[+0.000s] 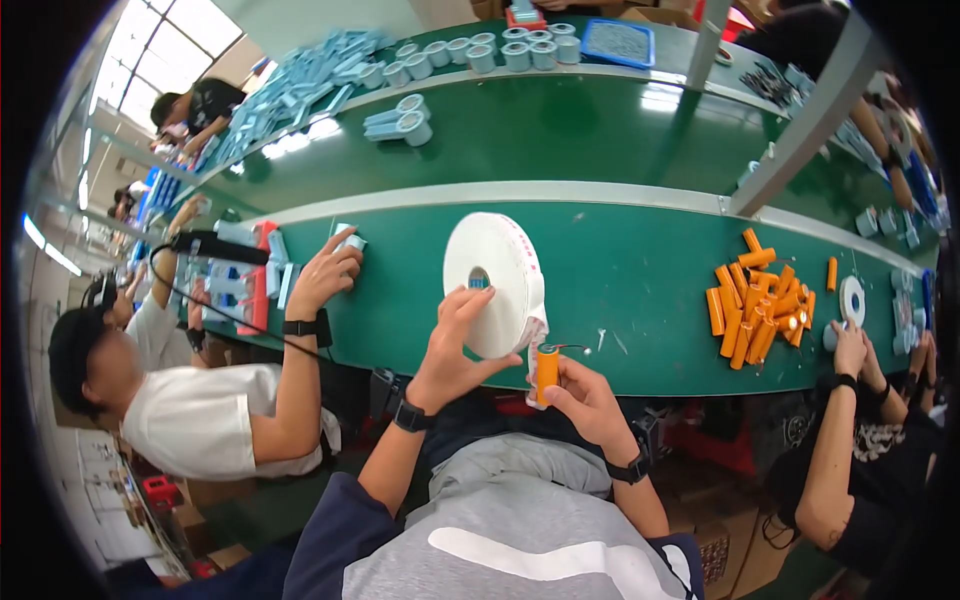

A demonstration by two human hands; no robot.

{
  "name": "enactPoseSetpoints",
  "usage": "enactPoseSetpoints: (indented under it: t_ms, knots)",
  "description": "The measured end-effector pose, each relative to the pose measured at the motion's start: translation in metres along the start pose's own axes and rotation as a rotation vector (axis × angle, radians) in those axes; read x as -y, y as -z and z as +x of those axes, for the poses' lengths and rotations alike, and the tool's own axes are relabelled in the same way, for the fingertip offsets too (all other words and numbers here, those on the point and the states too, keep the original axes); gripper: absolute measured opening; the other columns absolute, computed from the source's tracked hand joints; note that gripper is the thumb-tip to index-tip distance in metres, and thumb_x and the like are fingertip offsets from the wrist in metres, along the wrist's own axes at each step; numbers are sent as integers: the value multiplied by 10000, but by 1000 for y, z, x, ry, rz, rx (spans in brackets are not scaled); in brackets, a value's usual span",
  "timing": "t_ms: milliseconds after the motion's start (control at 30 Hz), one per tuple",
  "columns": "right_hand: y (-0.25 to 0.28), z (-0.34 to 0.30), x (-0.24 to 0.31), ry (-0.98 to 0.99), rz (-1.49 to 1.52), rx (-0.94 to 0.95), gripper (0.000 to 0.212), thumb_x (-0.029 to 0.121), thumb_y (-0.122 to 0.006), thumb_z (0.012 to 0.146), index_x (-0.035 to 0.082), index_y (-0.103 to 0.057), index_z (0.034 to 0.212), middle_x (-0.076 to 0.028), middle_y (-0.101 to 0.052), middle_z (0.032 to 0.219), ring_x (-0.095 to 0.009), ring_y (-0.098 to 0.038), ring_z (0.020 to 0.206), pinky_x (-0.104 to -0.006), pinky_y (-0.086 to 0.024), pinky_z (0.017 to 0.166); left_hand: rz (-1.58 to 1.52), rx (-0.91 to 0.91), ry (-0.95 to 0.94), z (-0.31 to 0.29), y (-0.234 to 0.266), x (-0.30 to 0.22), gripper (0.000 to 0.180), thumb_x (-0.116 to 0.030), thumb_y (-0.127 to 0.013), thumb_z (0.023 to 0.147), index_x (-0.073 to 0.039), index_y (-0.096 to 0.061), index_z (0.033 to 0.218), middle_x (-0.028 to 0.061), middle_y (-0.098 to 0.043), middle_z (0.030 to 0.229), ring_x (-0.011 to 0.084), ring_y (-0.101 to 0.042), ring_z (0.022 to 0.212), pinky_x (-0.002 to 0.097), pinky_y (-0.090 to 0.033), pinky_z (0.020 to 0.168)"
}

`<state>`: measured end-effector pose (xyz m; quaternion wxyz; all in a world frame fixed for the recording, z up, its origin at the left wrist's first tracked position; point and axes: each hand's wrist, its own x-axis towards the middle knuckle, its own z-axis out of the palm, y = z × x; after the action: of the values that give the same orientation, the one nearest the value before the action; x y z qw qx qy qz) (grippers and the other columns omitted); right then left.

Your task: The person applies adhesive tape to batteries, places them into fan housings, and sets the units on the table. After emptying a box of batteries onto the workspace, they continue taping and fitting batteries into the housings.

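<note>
My left hand (452, 350) grips a large roll of white tape (488, 245), its fingers at the core hole and its thumb below. The roll stands tilted above the green bench top. From its right side a loose strip of tape (538, 338) hangs toward my right hand (592, 402). Between that hand's thumb and fingers is an upright orange cylindrical battery (547, 376). A short dark wire with a small tip sticks out at its top. The strip passes right beside the battery; whether it is stuck on is hard to see.
A heap of orange batteries (757, 310) lies to the right on the bench (400, 280). Co-workers sit at both sides, their hands over the bench. Light blue plastic housings (300, 85) and a blue tray (618, 43) are on the far shelf. A metal post (800, 125) rises at right.
</note>
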<state>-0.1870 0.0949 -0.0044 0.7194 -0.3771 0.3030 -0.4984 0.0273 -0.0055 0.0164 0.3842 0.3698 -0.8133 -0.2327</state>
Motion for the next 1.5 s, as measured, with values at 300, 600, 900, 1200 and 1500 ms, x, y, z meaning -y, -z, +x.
enactPoseSetpoints:
  t_ms: [300, 600, 900, 1200, 1500]
  knots:
    - [42, -4, 13, 358, -1006, -211, 353, 86, -657, 904, -21, -572, 1229, -127, -613, 1129, -231, -617, 1039, -314, -505, 877, 300, -471, 272, 1, 41, 77, 902, -225, -897, 655, -21, -456, 1415, 162, -551, 1309, 345, -497, 1193, 452, -346, 1044]
    - [80, 58, 51, -85, -1930, -351, 417, 96, -631, 870, 14, -516, 1262, -182, -620, 997, -339, -634, 881, -408, -531, 717, 291, -193, -11, 1, 14, 65, 988, -199, -861, 571, 6, -418, 1429, 182, -544, 1262, 338, -516, 1090, 439, -372, 959]
    - [77, 146, 60, -18, -2087, -119, 424, 163, -602, 899, 34, -503, 1290, -106, -654, 799, -288, -668, 769, -408, -549, 609, 276, -73, -19, 0, 30, 65, 883, -334, -820, 599, -14, -519, 1366, 143, -588, 1091, 333, -553, 998, 437, -368, 877]
    - [96, 140, 42, 140, -2171, -300, 193, 218, -565, 971, 80, -522, 1099, -125, -666, 821, -330, -665, 771, -453, -537, 610, 255, -131, -2, -12, 35, 52, 817, -386, -812, 635, -47, -578, 1341, 100, -578, 952, 284, -570, 923, 403, -389, 835]
    - [0, 143, 61, 182, -864, -262, 140, 155, -577, 993, 20, -586, 1032, -6, -583, 646, -18, -472, 612, -240, -345, 501, 273, -59, -143, -3, 30, 41, 772, -339, -835, 590, -61, -639, 1283, 81, -579, 944, 271, -565, 908, 397, -394, 827]
